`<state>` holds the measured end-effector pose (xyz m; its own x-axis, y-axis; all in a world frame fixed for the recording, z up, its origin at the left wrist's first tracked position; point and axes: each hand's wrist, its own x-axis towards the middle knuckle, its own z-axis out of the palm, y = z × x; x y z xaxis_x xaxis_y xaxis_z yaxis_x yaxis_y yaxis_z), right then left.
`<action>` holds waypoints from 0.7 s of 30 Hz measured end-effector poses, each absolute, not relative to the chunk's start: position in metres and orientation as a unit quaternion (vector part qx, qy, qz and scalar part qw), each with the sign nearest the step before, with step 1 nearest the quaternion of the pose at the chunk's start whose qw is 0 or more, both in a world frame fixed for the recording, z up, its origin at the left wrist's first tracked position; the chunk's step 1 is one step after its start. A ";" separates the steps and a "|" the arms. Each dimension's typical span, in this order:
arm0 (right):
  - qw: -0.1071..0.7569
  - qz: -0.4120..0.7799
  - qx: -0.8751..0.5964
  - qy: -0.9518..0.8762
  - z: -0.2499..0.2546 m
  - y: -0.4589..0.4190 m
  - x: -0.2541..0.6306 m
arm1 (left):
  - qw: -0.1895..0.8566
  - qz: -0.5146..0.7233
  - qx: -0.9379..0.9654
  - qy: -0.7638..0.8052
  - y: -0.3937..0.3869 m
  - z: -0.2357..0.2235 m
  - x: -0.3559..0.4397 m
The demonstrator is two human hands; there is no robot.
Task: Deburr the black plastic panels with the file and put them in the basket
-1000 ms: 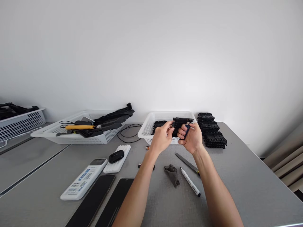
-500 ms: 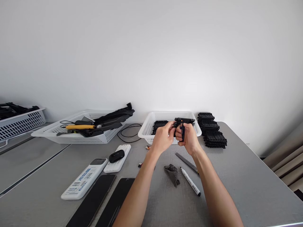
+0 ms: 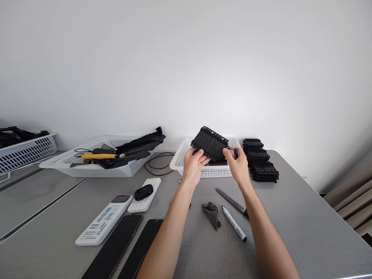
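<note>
A flat black plastic panel (image 3: 210,144) with toothed edges and a thin seam across it is held up, tilted, above the front white basket. My left hand (image 3: 193,167) grips its lower left corner, thumb on the face and fingers underneath. At the right corner, my right hand (image 3: 238,166) pinches the panel. A small dark tool (image 3: 236,152) is also tucked in the fingers of that hand; its kind is hard to make out. More black panels lie in the white basket (image 3: 177,162), partly hidden. Stacks of similar panels (image 3: 264,171) stand beside it on the right.
On the grey table lie a flat file (image 3: 231,199), a white marker (image 3: 234,223), a crumpled grey cloth (image 3: 212,215), white power banks (image 3: 101,223), a black case (image 3: 143,192) and dark phones (image 3: 113,246). Leftward, another white basket (image 3: 136,166) holds tools, near a black cable (image 3: 148,168).
The black panel has turned from edge-on to show its broad face. My hands have moved apart, the left to its left corner and the right to its right corner.
</note>
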<state>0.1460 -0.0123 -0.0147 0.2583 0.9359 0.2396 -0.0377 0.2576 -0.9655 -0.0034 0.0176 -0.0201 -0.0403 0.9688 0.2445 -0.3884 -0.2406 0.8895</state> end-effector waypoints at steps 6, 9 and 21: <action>0.683 0.303 -0.476 -0.464 -0.027 0.004 0.154 | 0.553 0.608 0.480 0.307 0.012 -0.019 0.001; 0.686 0.269 -0.491 -0.464 -0.027 0.005 0.163 | 0.546 0.594 0.491 0.329 0.012 -0.016 -0.004; 0.670 0.220 -0.533 -0.468 -0.006 -0.020 0.165 | 0.470 0.555 0.561 0.395 0.015 -0.017 -0.021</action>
<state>0.1651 -0.0205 -0.0061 0.4653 0.7938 0.3917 0.2040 0.3344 -0.9201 -0.0209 0.0149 -0.0172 0.0713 0.9650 0.2525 -0.0783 -0.2470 0.9659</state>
